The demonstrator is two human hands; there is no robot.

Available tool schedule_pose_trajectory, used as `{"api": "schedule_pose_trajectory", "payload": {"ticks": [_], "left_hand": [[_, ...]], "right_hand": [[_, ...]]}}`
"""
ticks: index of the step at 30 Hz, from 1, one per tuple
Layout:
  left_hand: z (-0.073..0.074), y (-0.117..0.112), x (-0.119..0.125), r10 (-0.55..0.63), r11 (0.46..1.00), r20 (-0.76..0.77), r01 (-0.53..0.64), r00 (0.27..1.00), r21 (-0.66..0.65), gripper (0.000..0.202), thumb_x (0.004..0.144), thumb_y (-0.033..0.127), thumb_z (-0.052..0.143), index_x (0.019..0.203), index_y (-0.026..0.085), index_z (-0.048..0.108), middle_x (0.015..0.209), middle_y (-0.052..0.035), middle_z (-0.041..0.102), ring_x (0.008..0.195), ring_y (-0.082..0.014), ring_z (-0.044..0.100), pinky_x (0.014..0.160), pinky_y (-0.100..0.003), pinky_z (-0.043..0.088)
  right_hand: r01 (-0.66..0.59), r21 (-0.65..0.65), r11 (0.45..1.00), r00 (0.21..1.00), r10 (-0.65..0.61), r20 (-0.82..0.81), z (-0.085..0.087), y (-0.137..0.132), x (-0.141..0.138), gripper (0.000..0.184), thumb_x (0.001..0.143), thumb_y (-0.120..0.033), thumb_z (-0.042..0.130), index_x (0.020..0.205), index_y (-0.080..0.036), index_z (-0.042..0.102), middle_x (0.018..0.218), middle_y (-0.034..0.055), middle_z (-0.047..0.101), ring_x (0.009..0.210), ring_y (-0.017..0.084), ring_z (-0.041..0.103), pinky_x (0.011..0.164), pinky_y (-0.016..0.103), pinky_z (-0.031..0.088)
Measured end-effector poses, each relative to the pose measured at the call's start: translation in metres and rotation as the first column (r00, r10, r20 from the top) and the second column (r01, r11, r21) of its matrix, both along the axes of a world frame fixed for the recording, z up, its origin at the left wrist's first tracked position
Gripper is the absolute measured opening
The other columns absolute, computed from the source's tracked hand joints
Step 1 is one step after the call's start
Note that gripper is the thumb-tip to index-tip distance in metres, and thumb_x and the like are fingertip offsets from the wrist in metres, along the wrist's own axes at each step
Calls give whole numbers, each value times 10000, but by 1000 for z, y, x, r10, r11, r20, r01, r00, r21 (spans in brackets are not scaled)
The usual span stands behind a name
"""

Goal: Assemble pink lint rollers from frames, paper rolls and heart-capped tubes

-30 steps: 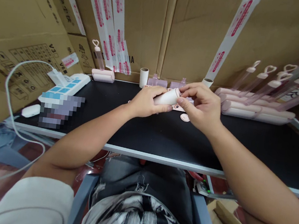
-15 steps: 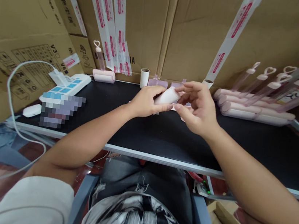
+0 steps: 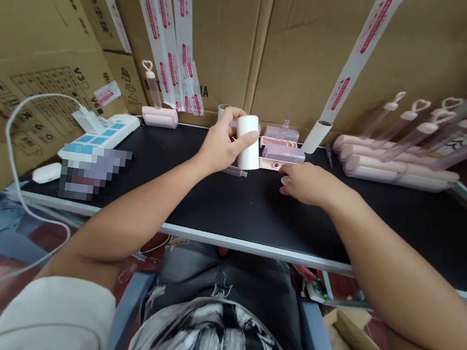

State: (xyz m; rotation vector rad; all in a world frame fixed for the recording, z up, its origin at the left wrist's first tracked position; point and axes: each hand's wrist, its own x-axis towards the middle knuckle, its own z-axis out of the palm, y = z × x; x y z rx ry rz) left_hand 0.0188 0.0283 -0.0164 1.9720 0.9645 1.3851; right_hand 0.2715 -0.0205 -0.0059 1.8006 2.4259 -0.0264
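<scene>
My left hand [image 3: 223,142] grips a white sticky-paper roll [image 3: 248,142] above the table, its length nearly upright and tilted a little. My right hand [image 3: 312,183] is low at the tabletop, its fingers closed around a small pink round piece [image 3: 285,180] that they partly cover. Just beyond those fingertips lies a pink half shell [image 3: 270,164] with a round hole in it. Behind it are a translucent purple cover [image 3: 283,153], another pink shell [image 3: 269,142] and a second purple cover [image 3: 276,132]. A thin purple part [image 3: 236,171] lies below the roll.
Finished pink lint rollers [image 3: 401,173] with heart-looped handles stand at the right, and a single one [image 3: 159,117] at the left. A cardboard tube [image 3: 316,137] leans at the back by a screwdriver-like tool [image 3: 329,155]. A power strip [image 3: 100,137] with a white cable sits left.
My right hand has left the roll and come down to the small pink piece on the table. My left hand has turned the roll more upright.
</scene>
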Motion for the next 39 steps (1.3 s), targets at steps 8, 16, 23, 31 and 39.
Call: {"api": "schedule_pose_trajectory", "payload": {"ticks": [8, 16, 23, 31, 39], "left_hand": [[11, 0, 4, 104, 861, 337, 86, 936, -502, 456, 935, 618, 744, 1143, 266, 542, 797, 6, 684, 563, -147, 642, 503, -270, 478], [13, 4, -2, 26, 860, 371, 169, 928, -482, 767, 833, 964, 609, 1128, 256, 631, 760, -23, 714, 701, -196, 759, 601, -309, 581], [12, -23, 21, 48, 762, 454, 261, 889, -592, 668, 901, 867, 657, 1110, 234, 620, 778, -22, 728, 669, -177, 750, 587, -292, 605], [10, -37, 34, 19, 732, 495, 325, 869, -599, 682, 942, 877, 574, 1090, 216, 649, 795, -41, 731, 680, -177, 751, 618, -305, 630], [19, -42, 33, 66, 694, 569, 372, 819, -617, 628, 977, 772, 646, 1190, 181, 676, 741, -19, 726, 602, -145, 721, 588, -244, 596]], "right_hand": [[-222, -69, 973, 965, 209, -157, 2, -7, -11, 86, 886, -252, 678, 834, -201, 723, 917, 128, 777, 870, 284, 712, 757, 355, 481], [-338, 308, 889, 688, 457, -564, 2, -15, -23, 244, 865, -271, 672, 730, -255, 469, 890, 59, 717, 822, 221, 660, 780, 353, 503], [48, 741, 669, 530, 612, -587, -4, -31, -37, 281, 962, -392, 706, 742, -270, 580, 1267, 139, 771, 1143, 342, 737, 1002, 539, 591], [-11, 802, 597, 587, 653, -478, -14, -25, -43, 142, 1029, -315, 653, 907, -272, 712, 1396, 130, 762, 1338, 349, 720, 1163, 533, 569], [-76, 877, 474, 579, 737, -348, -25, -8, -36, 177, 1001, -392, 722, 1143, -285, 720, 1520, 122, 664, 1441, 398, 643, 1183, 617, 550]]}}
